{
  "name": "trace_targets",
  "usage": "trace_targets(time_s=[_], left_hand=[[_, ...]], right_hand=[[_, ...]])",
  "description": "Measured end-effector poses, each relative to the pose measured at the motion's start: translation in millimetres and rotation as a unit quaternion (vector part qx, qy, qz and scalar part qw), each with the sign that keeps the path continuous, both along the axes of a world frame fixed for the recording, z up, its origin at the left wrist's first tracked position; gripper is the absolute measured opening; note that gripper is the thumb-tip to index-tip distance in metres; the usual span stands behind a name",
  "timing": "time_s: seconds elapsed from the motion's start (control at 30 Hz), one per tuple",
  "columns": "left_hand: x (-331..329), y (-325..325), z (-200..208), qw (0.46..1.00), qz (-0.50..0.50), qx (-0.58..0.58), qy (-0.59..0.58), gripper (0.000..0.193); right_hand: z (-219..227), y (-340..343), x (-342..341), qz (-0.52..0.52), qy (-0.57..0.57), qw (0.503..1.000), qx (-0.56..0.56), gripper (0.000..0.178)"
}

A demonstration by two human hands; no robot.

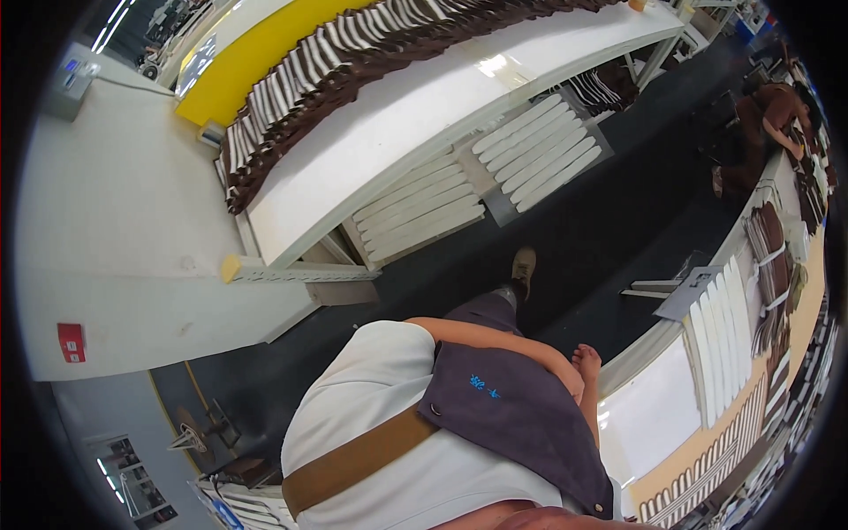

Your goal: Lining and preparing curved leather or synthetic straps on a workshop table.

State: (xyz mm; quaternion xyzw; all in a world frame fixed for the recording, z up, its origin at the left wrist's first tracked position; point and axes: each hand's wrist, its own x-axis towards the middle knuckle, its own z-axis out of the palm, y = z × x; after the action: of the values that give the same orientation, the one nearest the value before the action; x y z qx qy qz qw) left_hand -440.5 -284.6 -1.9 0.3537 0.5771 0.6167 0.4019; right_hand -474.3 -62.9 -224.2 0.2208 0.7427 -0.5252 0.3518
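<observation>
My left arm (503,338) comes out of a white sleeve and reaches across the front of my body. Its hand is tucked behind the dark bib and my other forearm, so its fingers are hidden. Just past it my right hand (586,360) is raised, its fingers curled in and nothing visible in them. The dark purple bib (521,415) with small blue lettering hangs over my white shirt (353,389), and a brown strap (362,455) crosses the shirt. Neither hand touches the tables. The nearest surface to my right hand is the white table (649,424) on the right.
A long white table (380,132) carries a row of brown-and-white striped fabric pieces (300,97). Pale bundled strips (424,208) lie on its lower shelf. Dark floor (609,212) runs between the tables. A person in brown (768,119) bends over the right-hand table, where white strips (720,340) lie.
</observation>
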Motion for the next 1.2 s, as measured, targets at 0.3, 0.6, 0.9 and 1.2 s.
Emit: trace_targets(time_s=[0.3, 0.6, 0.9, 1.2], left_hand=[[-179.5, 12.2, 0.8, 0.996, -0.029, -0.001, -0.088, 0.030], [-297.6, -35.3, -18.0, 0.976, -0.043, -0.032, -0.211, 0.032], [-262.3, -219.9, -287.9, 0.435, 0.753, -0.143, -0.472, 0.030], [-132.4, -264.4, -520.1, 0.208, 0.708, -0.232, -0.634, 0.040]], right_hand=[[-111.0, 89.2, -72.3, 0.484, 0.265, 0.805, 0.216, 0.021], [-43.4, 5.6, -217.9, -0.010, -0.161, 0.983, 0.093, 0.020], [-182.6, -91.3, -438.4, 0.057, -0.145, 0.987, 0.037, 0.012], [-335.0, -247.2, -644.1, 0.002, -0.036, 0.998, -0.045, 0.056]])
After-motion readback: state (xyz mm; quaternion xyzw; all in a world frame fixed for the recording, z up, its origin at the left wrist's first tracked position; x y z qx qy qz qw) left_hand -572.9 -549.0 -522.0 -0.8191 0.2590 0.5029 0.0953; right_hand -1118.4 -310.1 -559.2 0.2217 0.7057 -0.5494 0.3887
